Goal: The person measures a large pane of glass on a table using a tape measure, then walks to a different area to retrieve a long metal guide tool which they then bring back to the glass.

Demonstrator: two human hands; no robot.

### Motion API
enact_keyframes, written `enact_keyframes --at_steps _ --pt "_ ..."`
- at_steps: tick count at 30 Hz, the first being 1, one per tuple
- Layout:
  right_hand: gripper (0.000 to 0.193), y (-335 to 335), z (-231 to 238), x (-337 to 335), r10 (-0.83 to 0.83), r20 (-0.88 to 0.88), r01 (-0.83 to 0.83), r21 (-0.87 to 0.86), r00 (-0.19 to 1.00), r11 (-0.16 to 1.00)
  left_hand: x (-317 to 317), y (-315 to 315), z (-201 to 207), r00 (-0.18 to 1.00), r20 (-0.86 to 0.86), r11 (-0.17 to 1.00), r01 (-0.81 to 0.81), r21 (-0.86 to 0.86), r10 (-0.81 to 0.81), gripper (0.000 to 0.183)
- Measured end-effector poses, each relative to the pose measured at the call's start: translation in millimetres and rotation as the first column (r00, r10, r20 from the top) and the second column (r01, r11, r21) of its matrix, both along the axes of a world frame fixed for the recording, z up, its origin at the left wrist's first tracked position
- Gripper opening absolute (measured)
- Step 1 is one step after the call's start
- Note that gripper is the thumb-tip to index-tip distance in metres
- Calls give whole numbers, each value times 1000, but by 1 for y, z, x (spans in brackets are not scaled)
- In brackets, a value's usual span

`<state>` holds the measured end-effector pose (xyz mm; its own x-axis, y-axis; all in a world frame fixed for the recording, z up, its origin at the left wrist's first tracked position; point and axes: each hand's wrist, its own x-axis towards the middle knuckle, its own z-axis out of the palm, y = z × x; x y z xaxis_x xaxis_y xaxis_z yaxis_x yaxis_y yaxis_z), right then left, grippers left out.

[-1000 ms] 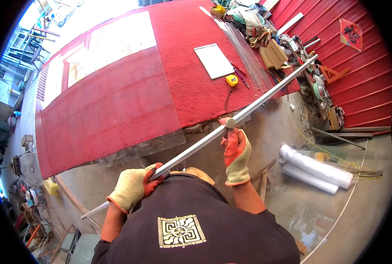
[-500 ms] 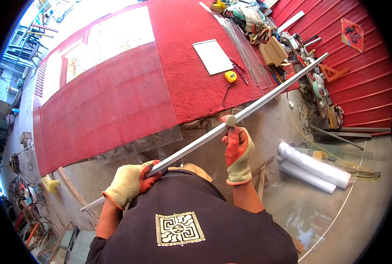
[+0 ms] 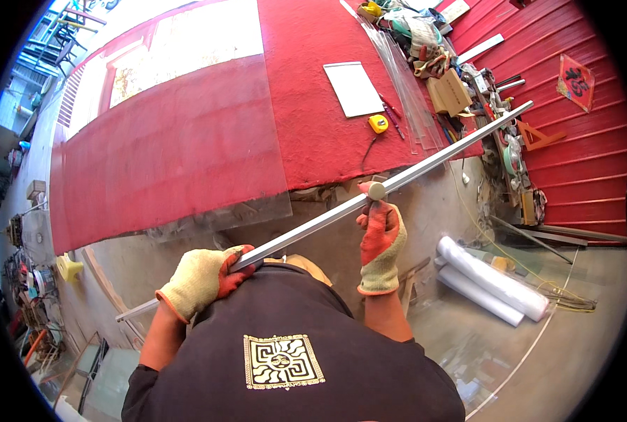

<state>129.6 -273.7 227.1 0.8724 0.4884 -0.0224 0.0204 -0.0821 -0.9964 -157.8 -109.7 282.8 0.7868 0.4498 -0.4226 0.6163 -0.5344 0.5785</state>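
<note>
A long silvery metal bar (image 3: 313, 224) slants across in front of me, its far end up to the right and its near end low on the left. My left hand (image 3: 204, 280), in a yellow knit glove with a red palm, is closed round its lower part beside my dark shirt. My right hand (image 3: 381, 246), gloved the same way, is closed at mid-bar, pinching a round beige disc (image 3: 376, 191) against the bar. A red fingertip shows behind the disc; whether the disc is fixed to the bar I cannot tell.
Ahead is a red-covered table (image 3: 306, 133) with a large glass sheet (image 3: 180, 141) overhanging its near edge. On it lie a white pad (image 3: 353, 89), a yellow tape measure (image 3: 378, 124), pens and clear strips. White plastic rolls (image 3: 493, 278) lie on the floor at right.
My view has shifted slightly, so the table and rolls sit differently in the picture. The bar tilts a little less steeply; both hands keep their grip.
</note>
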Motion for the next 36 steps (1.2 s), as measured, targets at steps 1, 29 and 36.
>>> enact_keyframes --at_steps 1,29,36 --pt "34 0 1 -1 -8 0 8 14 1000 1000 -1 0 -1 1000 0 1000 -5 -3 5 43" --pt "19 -41 -4 -12 229 392 -228 -49 891 972 -30 14 1 998 -69 1000 -9 -29 7 32" --pt "18 -41 -3 -14 236 348 -230 -59 907 971 -32 15 -3 996 -91 999 -3 -50 -1 38"
